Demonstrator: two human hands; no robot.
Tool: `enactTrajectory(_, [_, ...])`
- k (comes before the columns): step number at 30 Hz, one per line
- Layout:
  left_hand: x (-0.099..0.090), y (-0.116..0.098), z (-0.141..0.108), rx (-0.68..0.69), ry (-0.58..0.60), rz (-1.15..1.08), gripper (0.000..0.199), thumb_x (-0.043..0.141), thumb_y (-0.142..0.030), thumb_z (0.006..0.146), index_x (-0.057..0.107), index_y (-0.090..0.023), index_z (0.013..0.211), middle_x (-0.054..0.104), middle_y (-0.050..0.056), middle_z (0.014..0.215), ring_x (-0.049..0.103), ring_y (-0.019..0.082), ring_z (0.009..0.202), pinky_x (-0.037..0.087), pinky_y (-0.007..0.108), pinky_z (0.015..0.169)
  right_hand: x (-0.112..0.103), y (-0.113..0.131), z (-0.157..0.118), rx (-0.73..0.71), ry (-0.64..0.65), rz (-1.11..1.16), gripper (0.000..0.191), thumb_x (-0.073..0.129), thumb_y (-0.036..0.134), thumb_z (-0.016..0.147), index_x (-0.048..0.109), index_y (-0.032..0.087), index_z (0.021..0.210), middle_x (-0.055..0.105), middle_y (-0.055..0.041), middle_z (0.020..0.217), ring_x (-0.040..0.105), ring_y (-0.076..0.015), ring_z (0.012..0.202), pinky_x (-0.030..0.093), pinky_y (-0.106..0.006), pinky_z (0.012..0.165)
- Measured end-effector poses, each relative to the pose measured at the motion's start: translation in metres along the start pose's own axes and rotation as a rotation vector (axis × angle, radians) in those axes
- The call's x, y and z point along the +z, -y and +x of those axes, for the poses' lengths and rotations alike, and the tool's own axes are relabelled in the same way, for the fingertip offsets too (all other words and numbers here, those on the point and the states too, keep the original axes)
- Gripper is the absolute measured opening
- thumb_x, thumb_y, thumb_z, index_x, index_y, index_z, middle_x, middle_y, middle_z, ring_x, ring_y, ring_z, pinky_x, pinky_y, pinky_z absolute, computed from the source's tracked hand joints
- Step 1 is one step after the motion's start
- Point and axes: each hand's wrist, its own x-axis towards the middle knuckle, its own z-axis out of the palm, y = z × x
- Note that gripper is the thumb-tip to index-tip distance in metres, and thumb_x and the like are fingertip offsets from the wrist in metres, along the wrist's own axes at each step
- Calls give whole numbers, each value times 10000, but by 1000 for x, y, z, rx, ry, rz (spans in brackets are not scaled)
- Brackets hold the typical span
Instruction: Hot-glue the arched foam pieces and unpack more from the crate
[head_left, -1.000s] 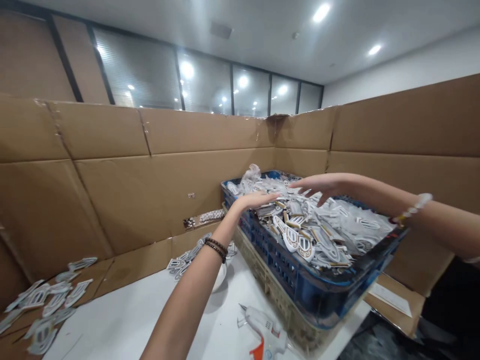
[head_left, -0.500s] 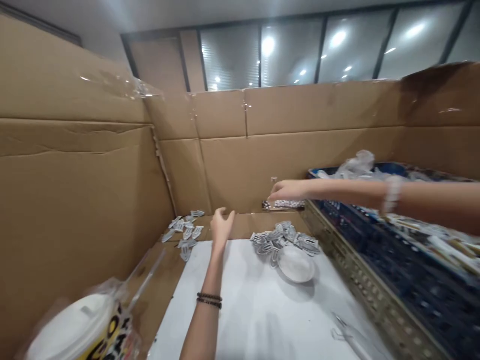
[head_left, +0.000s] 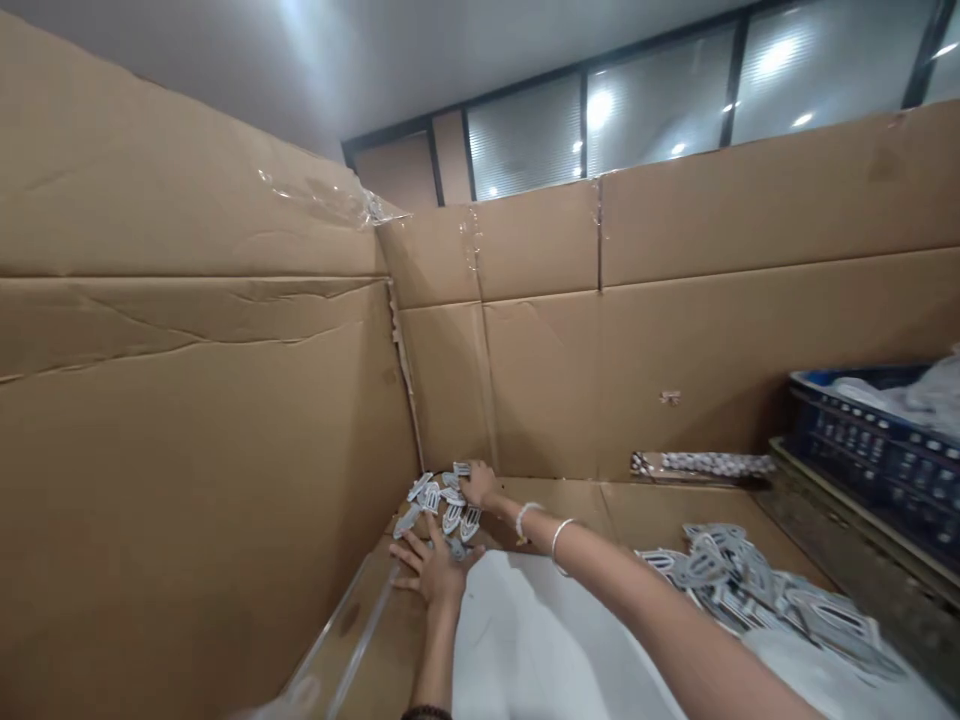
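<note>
In the head view, a small cluster of flat grey pointed pieces [head_left: 452,516] with pale-edged slots lies in the far left corner, on cardboard. My left hand [head_left: 437,573] is spread palm down at the near side of this cluster, its fingertips touching or just above the closest pieces. At the far right side of the cluster is my right hand [head_left: 480,487], its fingers curled down and together on a grey slotted piece [head_left: 461,469]. My right fingertips are partly hidden. A larger heap of the same grey pieces [head_left: 739,575] lies to the right, beyond my right forearm.
Tall cardboard walls [head_left: 225,450] enclose the left and back. A white sheet [head_left: 517,640] covers the surface below my arms. A blue crate [head_left: 862,440] holding pale plastic stands on the right. A wrapped strip of beads [head_left: 705,465] lies by the back wall.
The view has turned left. My right hand has come across from near the crate to the small cluster of grey pieces. My left hand has moved left to it, fingers spreading.
</note>
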Motion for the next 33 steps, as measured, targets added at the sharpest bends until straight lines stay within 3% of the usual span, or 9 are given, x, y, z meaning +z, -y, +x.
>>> enactTrajectory(4, [8, 6, 36, 27, -14, 53, 1103, 730, -643, 560, 296, -238, 1489, 142, 230, 1584, -72, 445, 1445, 58, 745, 1057, 30, -10, 30, 11, 48, -196, 367, 600, 328, 921, 556, 173, 1251, 535, -102, 1320, 534, -267, 1181, 450, -510, 977])
enactTrajectory(8, [11, 4, 66, 31, 39, 176, 1127, 725, -669, 575, 267, -210, 1497, 106, 265, 1578, -56, 496, 1429, 62, 762, 1030, 53, -16, 38, 66, 67, -319, 394, 600, 357, 917, 548, 177, 1263, 517, -106, 1339, 512, -278, 1205, 438, -516, 985])
enactTrajectory(11, [13, -3, 81, 85, 124, 259, 1095, 744, -623, 589, 272, -236, 1497, 154, 247, 1576, 76, 531, 1413, 132, 743, 1033, 59, -21, 39, 129, 67, -347, 381, 580, 387, 926, 562, 170, 1238, 533, -107, 1318, 529, -267, 1181, 448, -499, 972])
enactTrajectory(13, [14, -7, 88, 135, 146, 295, 1028, 726, -583, 637, 264, -265, 1498, 199, 224, 1571, 189, 484, 1410, 191, 717, 1036, 59, -26, 38, 153, 76, -346, 389, 574, 417, 925, 574, 164, 1220, 544, -108, 1305, 523, -272, 1190, 435, -510, 982])
enactTrajectory(16, [12, -9, 98, 187, 173, 342, 983, 693, -564, 672, 243, -291, 1502, 245, 206, 1558, 305, 413, 1376, 282, 666, 1021, 56, -32, 31, 154, 101, -333, 417, 575, 463, 913, 586, 169, 1209, 544, -108, 1308, 501, -285, 1218, 407, -534, 1001])
enactTrajectory(23, [3, -2, 117, 223, 250, 383, 811, 640, -505, 726, 349, -298, 1454, 334, 183, 1482, 394, 402, 1277, 396, 568, 945, 64, -26, 12, 121, 63, -309, 421, 570, 448, 919, 564, 171, 1237, 561, -104, 1280, 526, -266, 1183, 426, -498, 986])
enactTrajectory(29, [-8, 2, 113, 279, 283, 377, 1015, 706, -515, 653, 223, -252, 1506, 348, 166, 1436, 424, 351, 1250, 397, 417, 984, 68, -21, 7, 190, 0, -316, 320, 555, 400, 939, 598, 189, 1175, 598, -94, 1218, 569, -230, 1110, 458, -456, 960])
enactTrajectory(33, [-14, 3, 108, 256, 328, 397, 1109, 750, -508, 579, 221, -195, 1501, 350, 193, 1411, 437, 388, 1231, 411, 432, 962, 67, -23, 0, 168, 2, -321, 307, 547, 430, 938, 614, 221, 1153, 602, -96, 1216, 571, -216, 1094, 473, -425, 946])
